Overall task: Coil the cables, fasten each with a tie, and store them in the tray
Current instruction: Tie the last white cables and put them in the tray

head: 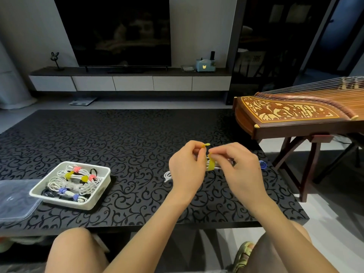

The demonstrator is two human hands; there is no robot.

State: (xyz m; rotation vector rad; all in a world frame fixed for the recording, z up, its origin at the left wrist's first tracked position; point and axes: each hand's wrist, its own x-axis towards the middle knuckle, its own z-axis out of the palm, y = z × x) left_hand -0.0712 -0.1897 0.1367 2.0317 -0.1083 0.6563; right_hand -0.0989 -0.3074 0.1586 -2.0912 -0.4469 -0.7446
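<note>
Black table with a glossy scroll pattern.
- Left hand and right hand, raised just above the table: each pinches the yellow strap tie looped round a coiled white cable, which is held between them.
- Small blue tie: on the table, just beyond the right hand.
- White rectangular plastic tray, to the left: holds tied white cable bundles with pink, yellow and blue ties.
- Clear plastic lid: beside the tray.
- Carved wooden zither: on a stand, far right.

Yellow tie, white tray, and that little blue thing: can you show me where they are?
yellow tie (211,164): head view, on the band that is wrapped round.
white tray (65,203): head view, on its near wall.
blue tie (263,164): head view, on the rounded part that shows.
</note>
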